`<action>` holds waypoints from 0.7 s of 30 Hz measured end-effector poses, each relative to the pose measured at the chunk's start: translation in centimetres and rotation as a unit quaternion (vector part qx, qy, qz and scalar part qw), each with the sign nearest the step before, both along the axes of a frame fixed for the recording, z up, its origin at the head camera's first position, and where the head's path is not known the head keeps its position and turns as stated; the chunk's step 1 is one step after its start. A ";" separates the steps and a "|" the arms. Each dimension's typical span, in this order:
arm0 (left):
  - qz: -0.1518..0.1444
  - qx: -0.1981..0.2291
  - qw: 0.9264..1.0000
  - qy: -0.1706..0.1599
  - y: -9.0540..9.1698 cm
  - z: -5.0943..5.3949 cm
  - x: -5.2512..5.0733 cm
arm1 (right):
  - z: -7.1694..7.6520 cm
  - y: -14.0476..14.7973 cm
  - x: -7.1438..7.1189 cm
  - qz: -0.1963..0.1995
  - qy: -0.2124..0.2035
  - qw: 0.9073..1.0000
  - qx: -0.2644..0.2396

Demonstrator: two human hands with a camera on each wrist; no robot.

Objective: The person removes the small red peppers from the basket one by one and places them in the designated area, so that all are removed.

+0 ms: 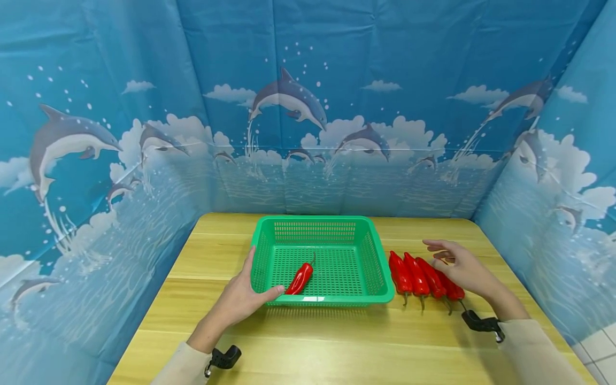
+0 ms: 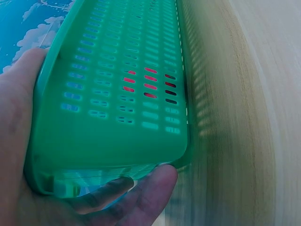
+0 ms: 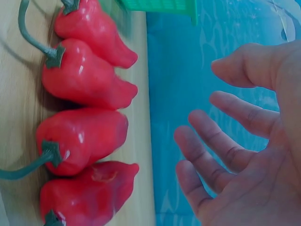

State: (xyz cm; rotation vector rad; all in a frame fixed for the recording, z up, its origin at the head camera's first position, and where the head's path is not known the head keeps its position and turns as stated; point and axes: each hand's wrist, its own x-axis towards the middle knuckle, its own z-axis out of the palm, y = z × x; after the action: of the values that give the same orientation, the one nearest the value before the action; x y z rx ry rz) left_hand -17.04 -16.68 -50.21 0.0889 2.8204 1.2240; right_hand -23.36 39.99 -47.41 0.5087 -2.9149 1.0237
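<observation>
A green plastic basket (image 1: pixel 337 299) with slotted sides stands on the wooden table, one red chili pepper (image 1: pixel 300 279) with its stem lying inside toward the near left. My left hand (image 1: pixel 240 295) holds the basket's near-left corner, thumb on the rim; in the left wrist view, fingers (image 2: pixel 157 190) curl beneath that corner. Right of the basket, several red peppers (image 1: pixel 417 275) lie side by side in a row, stems toward me. Just above the rightmost of them hovers my right hand (image 1: pixel 464 268), its fingers loosely spread, apart from the peppers and holding nothing in the right wrist view.
The table (image 1: pixel 313 347) is light wood. Blue dolphin-print curtains (image 1: pixel 308 182) hang close behind it and along both sides. A black wrist camera (image 1: pixel 481 323) is strapped on each wrist. White floor tiles (image 1: pixel 599 345) show at the lower right.
</observation>
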 end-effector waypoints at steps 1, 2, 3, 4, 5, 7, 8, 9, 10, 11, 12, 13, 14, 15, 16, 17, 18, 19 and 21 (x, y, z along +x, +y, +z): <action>0.000 0.000 1.000 0.000 0.0 0.0 0.0 | 0.1 -0.2 0.0 0.002 0.004 1.000 0.001; 0.000 -0.001 1.000 0.001 0.0 0.1 0.0 | 0.2 -0.3 0.0 0.003 0.006 1.000 0.002; 0.000 -0.001 1.000 0.002 0.0 0.1 -0.1 | 0.2 -0.5 0.1 0.003 0.008 1.000 0.003; 0.000 -0.001 1.000 0.002 0.0 0.1 -0.1 | 0.3 -0.6 0.1 0.004 0.007 1.000 0.003; 0.001 -0.001 1.000 0.003 0.0 0.1 -0.1 | 0.3 -0.8 0.1 0.004 0.007 1.000 0.002; 0.001 -0.001 1.000 0.004 0.0 0.2 -0.1 | 0.4 -1.1 0.2 0.005 0.006 1.000 0.002; 0.001 0.000 1.000 0.005 0.1 0.2 -0.1 | 0.5 -1.2 0.3 0.006 0.006 1.000 0.003; 0.001 0.000 1.000 0.005 0.1 0.1 -0.1 | 0.5 -1.4 0.3 0.007 0.006 1.000 0.003; 0.001 0.001 1.000 0.006 0.1 0.1 0.0 | 0.6 -1.6 0.3 0.009 0.007 1.000 0.004; 0.001 0.001 1.000 0.007 0.1 0.1 0.0 | 0.6 -1.7 0.4 0.010 0.007 1.000 0.004; 0.000 0.002 1.000 0.007 0.1 0.1 0.0 | 0.6 -1.8 0.4 0.012 0.008 1.000 0.005; 0.000 0.002 1.000 0.008 0.1 0.0 0.0 | 0.6 -2.0 0.4 0.014 0.009 1.000 0.006; 0.000 0.002 1.000 0.008 0.2 0.0 0.0 | 0.6 -2.1 0.4 0.015 0.009 1.000 0.007; 0.000 0.003 1.000 0.008 0.1 0.0 0.0 | 0.6 -2.2 0.4 0.017 0.011 1.000 0.008; 0.000 0.002 1.000 0.009 0.1 0.0 0.0 | 0.6 -2.3 0.4 0.018 0.012 1.000 0.009; 0.000 0.002 1.000 0.008 0.1 0.0 0.0 | 0.7 -2.4 0.4 0.019 0.012 1.000 0.009; -0.001 0.002 1.000 0.008 0.1 0.0 0.0 | 0.7 -2.5 0.4 0.020 0.013 1.000 0.010; -0.001 0.001 1.000 0.008 0.1 0.0 0.0 | 0.8 -2.6 0.4 0.021 0.015 1.000 0.011; -0.001 0.000 1.000 0.008 0.1 0.0 0.0 | 0.9 -2.8 0.4 0.022 0.018 0.999 0.015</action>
State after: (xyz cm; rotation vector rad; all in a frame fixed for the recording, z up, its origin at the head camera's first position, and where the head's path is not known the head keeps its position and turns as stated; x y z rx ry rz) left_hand -17.07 -16.59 -50.19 0.1012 2.8324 1.2290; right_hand -22.98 37.22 -46.52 0.5891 -2.9043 0.9658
